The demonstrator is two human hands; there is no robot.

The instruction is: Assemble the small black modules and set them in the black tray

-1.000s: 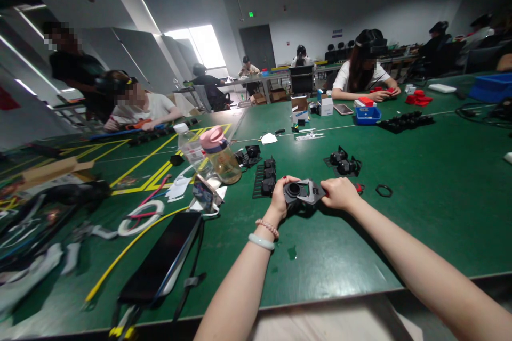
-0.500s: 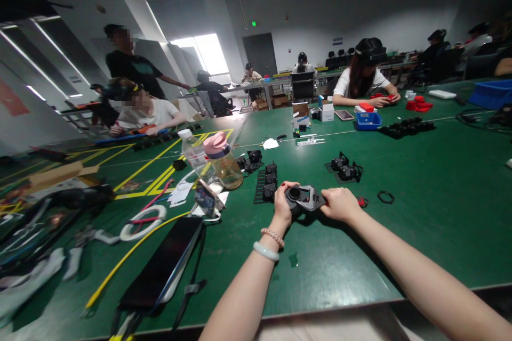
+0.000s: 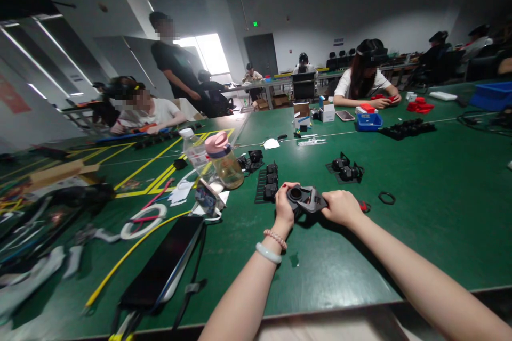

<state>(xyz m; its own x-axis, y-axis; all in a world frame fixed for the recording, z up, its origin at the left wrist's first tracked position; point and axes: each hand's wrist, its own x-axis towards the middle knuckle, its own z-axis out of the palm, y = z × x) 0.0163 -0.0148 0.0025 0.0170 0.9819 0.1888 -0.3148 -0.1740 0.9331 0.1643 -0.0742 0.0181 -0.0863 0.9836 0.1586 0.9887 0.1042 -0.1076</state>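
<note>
- Holding a dark grey part [image 3: 303, 202] between our left grip [image 3: 285, 204], clamped on its ringed end, and our right grip [image 3: 342, 206], pinching the opposite end.
- Right of our right grip, we see a black ring [image 3: 386, 203] on the surface [image 3: 432, 224].

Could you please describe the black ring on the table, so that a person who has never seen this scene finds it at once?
Over the green table, find the nearest right hand, gripping a dark part. To its right, past a small red piece, lies the black ring. Unlike the bulky black parts farther back, it is thin, with green showing through its middle.
</note>
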